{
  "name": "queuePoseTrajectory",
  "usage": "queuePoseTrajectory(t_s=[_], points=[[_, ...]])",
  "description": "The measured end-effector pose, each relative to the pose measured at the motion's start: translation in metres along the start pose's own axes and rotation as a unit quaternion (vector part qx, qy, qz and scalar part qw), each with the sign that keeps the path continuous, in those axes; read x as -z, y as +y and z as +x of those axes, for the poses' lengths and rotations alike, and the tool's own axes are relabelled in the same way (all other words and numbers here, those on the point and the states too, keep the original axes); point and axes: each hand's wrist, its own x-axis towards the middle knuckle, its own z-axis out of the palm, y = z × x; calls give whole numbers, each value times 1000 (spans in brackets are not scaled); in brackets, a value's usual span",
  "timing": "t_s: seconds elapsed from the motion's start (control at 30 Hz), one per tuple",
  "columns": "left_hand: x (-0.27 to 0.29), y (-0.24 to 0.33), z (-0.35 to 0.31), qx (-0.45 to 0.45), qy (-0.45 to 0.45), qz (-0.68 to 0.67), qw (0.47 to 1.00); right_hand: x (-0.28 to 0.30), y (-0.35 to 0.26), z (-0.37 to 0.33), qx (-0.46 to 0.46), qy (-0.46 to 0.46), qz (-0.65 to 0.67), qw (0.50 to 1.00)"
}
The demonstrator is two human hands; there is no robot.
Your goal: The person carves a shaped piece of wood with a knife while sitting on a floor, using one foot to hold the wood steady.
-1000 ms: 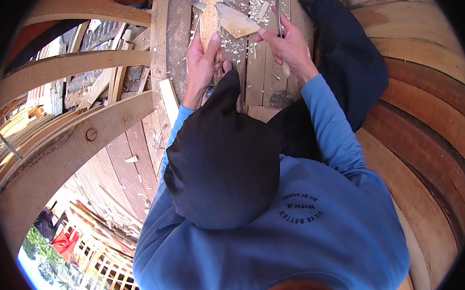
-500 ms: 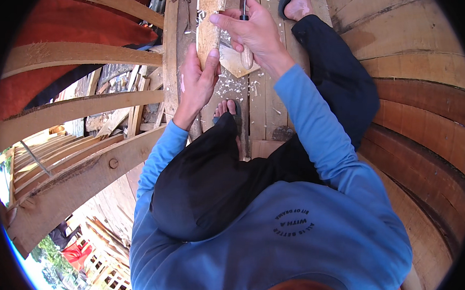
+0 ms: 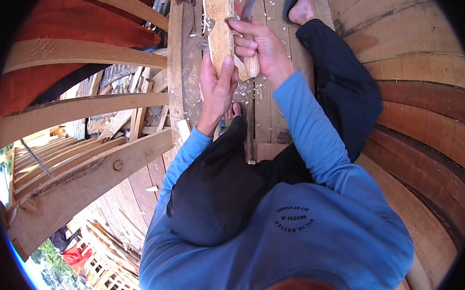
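Pale notched board (image 3: pixel 220 36) — wooden-handled curved knife (image 3: pixel 252 65) alongside

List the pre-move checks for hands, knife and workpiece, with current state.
1. Left hand gripping the wooden piece: ok, thumb on its upper face.
2. Right hand closed on the knife: ok, around the pale handle.
3. Far end of the wooden piece supported: cannot tell, it runs out of the picture.
4. Hands gloved: not ok, both bare.
5. Floor planks free of shavings: not ok, bits scattered around.
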Motion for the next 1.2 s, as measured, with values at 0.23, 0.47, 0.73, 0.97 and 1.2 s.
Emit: queuePoseTrajectory(t_s=[0.23, 0.47, 0.73, 0.97, 1.2], points=[[8, -6, -5, -14, 19, 5, 1000, -5, 13, -10, 54, 47, -130, 989], [7, -10, -4, -18, 36, 17, 999, -18, 3, -27, 64, 36, -237, 969], [13, -23, -2, -25, 64, 144, 987, -19, 3, -34, 116, 29, -360, 925], [11, -27, 1, -57, 95, 344, 932, -6, 15, -33, 242, 70, -588, 768], [13, -42, 4, 16, 102, 221, 970, -3, 12, -43, 199, 71, -655, 725]])
